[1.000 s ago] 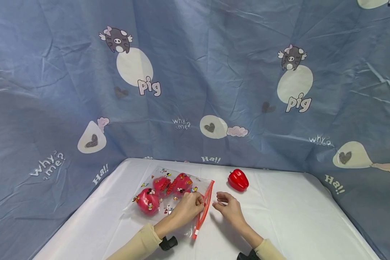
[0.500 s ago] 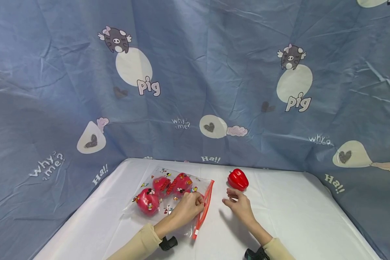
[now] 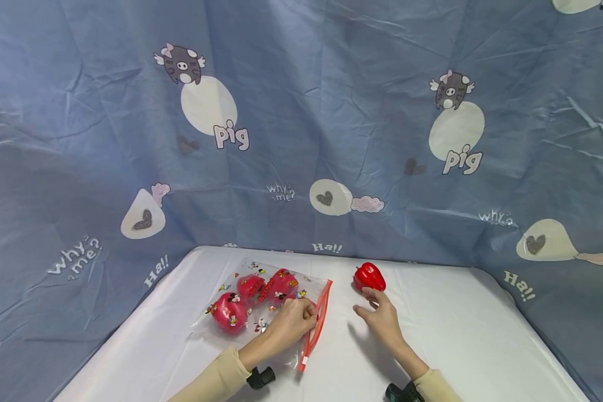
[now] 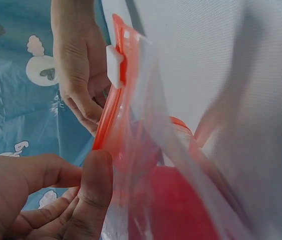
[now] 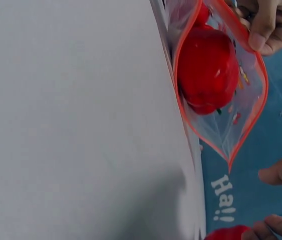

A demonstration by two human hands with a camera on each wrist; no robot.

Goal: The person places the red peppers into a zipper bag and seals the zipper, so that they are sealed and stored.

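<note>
My left hand (image 3: 290, 324) pinches the red zip edge of a clear cartoon-printed zip bag (image 3: 325, 296), lying on the table at the left. Several red things show through the bag; in the right wrist view, the one at its gaping mouth is a red bell pepper (image 5: 206, 70). Another red bell pepper (image 3: 369, 276) lies loose at the back, to the bag's right. My right hand (image 3: 383, 321) is just in front of it, thumb and fingers spread apart. Its fingertips overlap the pepper's near edge; whether they touch, I cannot tell.
A white slider (image 4: 114, 66) sits near one end of the bag's zip. The white-covered table (image 3: 462, 329) ends at a blue printed curtain (image 3: 281, 111) behind it and at its sides. Both wrists carry black camera mounts.
My right hand has moved from beside the bag's mouth rightward and slightly farther away, up to the loose bell pepper. The left hand and the bag have stayed in place.
</note>
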